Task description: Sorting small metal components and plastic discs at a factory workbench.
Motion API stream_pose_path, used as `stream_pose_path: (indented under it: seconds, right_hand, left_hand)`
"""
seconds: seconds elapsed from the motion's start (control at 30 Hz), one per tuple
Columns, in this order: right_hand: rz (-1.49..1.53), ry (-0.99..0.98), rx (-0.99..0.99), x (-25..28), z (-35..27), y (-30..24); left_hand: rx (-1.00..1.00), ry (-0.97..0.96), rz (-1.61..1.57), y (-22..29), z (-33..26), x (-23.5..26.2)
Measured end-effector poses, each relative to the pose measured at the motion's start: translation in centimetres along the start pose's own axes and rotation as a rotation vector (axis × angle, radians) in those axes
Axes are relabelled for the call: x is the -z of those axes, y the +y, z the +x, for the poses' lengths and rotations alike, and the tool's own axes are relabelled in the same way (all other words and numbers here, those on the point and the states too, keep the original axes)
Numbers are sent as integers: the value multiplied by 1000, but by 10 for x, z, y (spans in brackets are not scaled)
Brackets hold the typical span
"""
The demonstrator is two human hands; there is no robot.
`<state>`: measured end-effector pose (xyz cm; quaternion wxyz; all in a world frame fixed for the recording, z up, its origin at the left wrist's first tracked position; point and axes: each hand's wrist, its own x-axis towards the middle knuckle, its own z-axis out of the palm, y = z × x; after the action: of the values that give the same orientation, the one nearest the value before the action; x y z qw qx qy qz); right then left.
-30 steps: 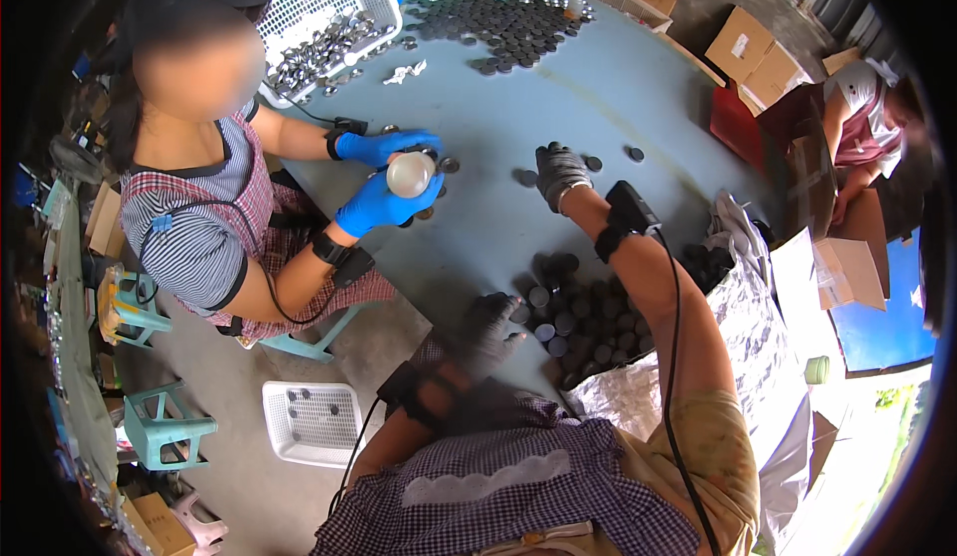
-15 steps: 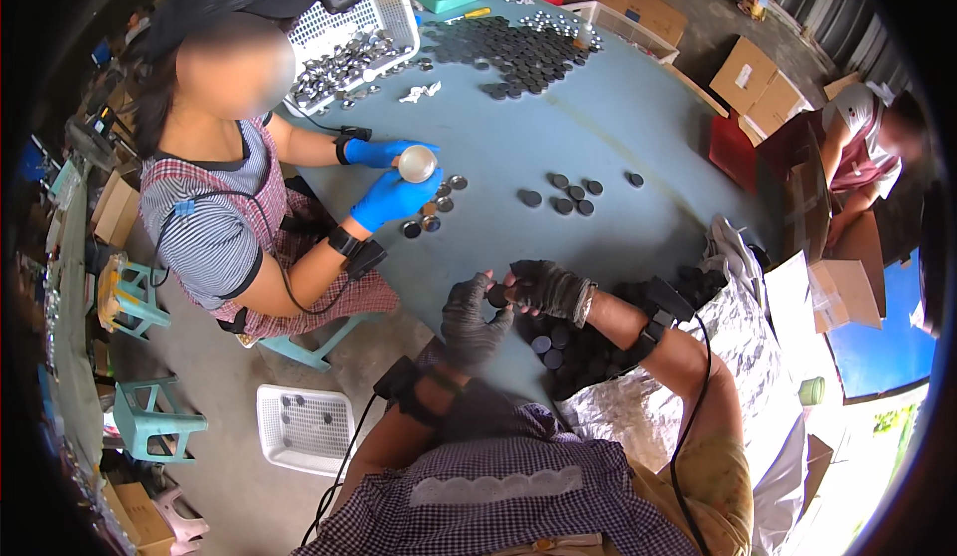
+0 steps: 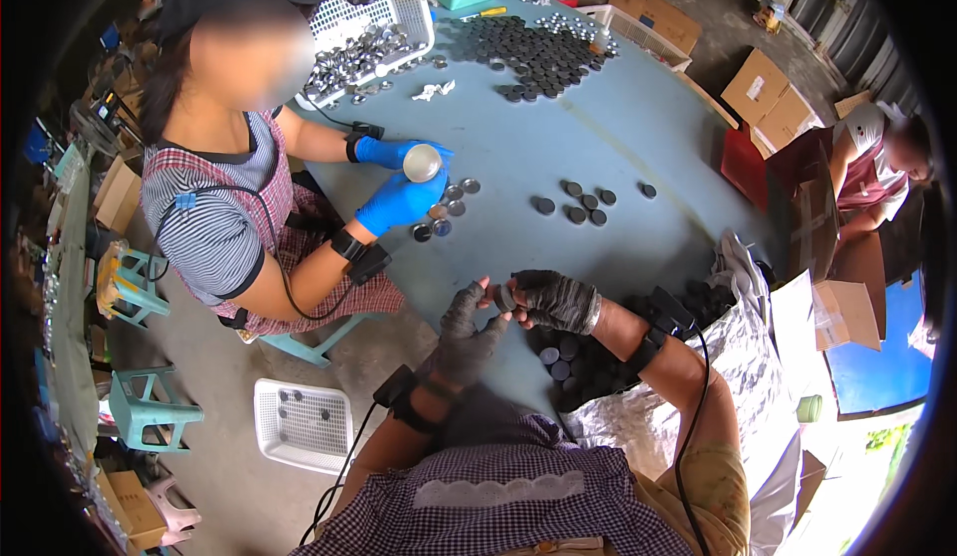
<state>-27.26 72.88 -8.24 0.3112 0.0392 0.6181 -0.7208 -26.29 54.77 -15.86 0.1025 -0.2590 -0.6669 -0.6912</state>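
Observation:
Just over the near table edge, my two hands meet at one round black cap [image 3: 504, 299]. My left hand [image 3: 467, 335], in a dark fingerless glove, pinches it from the left with bare fingertips. From the other side, my right hand [image 3: 554, 300], gloved the same way, grips it too. The cap stands tilted between the fingers, part of it covered by them. Beneath my right forearm lies a heap of similar black caps [image 3: 570, 365] beside a crumpled silvery sack [image 3: 648, 411]. Several loose black caps [image 3: 577, 215] sit farther up the table.
Across the blue-grey table [image 3: 498, 247], a co-worker in blue gloves [image 3: 404, 202] holds a round pale piece [image 3: 422, 163], near several small discs [image 3: 456, 208]. Many black caps [image 3: 538, 62] cover the far end. A white basket [image 3: 424, 32] holds shiny parts. Another basket [image 3: 274, 446] stands on the floor.
The cap between my hands has turned, and more of its side shows. The whole view has shifted slightly. The co-worker still holds the pale round piece.

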Motion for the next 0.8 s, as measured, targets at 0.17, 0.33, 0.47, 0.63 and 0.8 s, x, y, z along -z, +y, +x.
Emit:
stream_pose_path:
  seconds: [0.17, 0.33, 0.47, 0.63, 0.8]
  right_hand:
    - [-210, 44, -23, 5, 19, -1]
    - [-235, 273, 168, 8, 29, 13]
    - [-366, 101, -85, 30, 32, 9]
    - [-199, 109, -21, 31, 41, 17]
    - [-361, 50, -5, 23, 74, 3]
  left_hand:
    - [24, 21, 26, -6, 3, 3]
    - [22, 58, 83, -17, 3, 5]
    - [45, 81, 144, -24, 5, 6]
    - [92, 74, 184, -33, 11, 8]
    - [90, 78, 249, -49, 19, 11]
